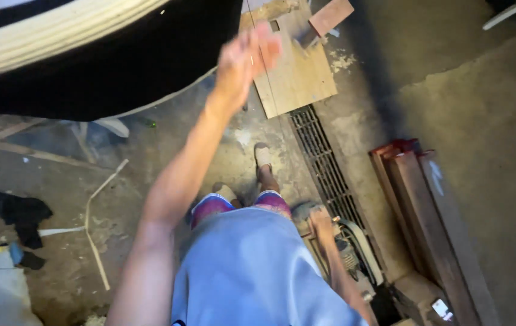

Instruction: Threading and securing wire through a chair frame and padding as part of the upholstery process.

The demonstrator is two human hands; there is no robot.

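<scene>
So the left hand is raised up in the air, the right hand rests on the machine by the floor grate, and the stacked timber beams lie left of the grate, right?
Not quite. In the head view the timber beams lie right of the floor grate, not left. The rest holds: left hand raised, blurred; right hand on the machine.

Just beyond our left hand's fingertips (264,45) we see a pale tan plywood board (297,78) with a reddish-brown wooden block (330,16). Near our right hand's fingers (319,218) we see a dark grey slotted drain grate (324,163), dark red-brown timber planks (433,223), our light blue shirt (252,271) and our purple-and-pink patterned shorts (209,206).
</scene>
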